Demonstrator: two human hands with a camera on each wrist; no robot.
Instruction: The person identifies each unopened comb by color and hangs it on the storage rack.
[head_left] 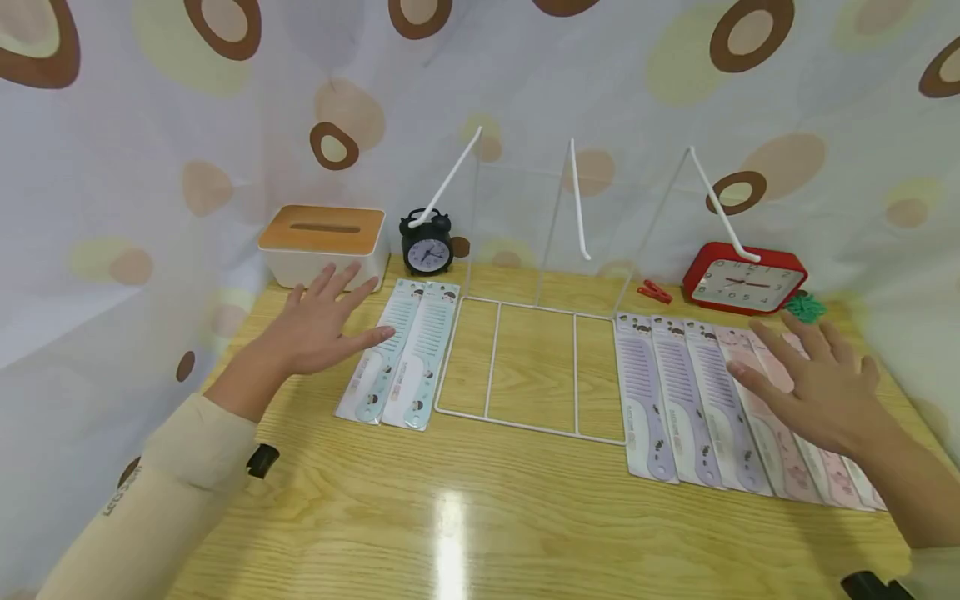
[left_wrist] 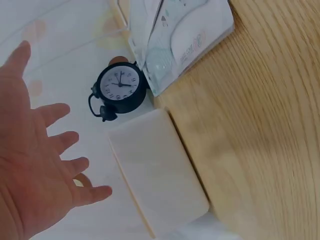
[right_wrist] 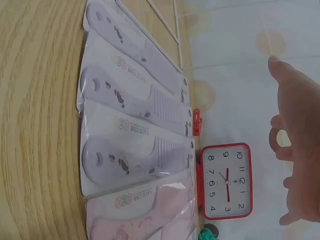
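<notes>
My left hand hovers with fingers spread, holding nothing, left of two packaged light-blue combs that lie side by side. On the other side, my right hand is likewise spread and holds nothing; in the head view it overlaps the packaged pink combs. Three packaged purple combs lie in the same row, nearer the middle. Between the two groups stands a white wire rack with three slanting prongs at its top.
At the back left are a white tissue box with a wooden lid and a black alarm clock. A red clock, a red clip and a green tuft sit at the back right. Patterned cloth hangs behind the table.
</notes>
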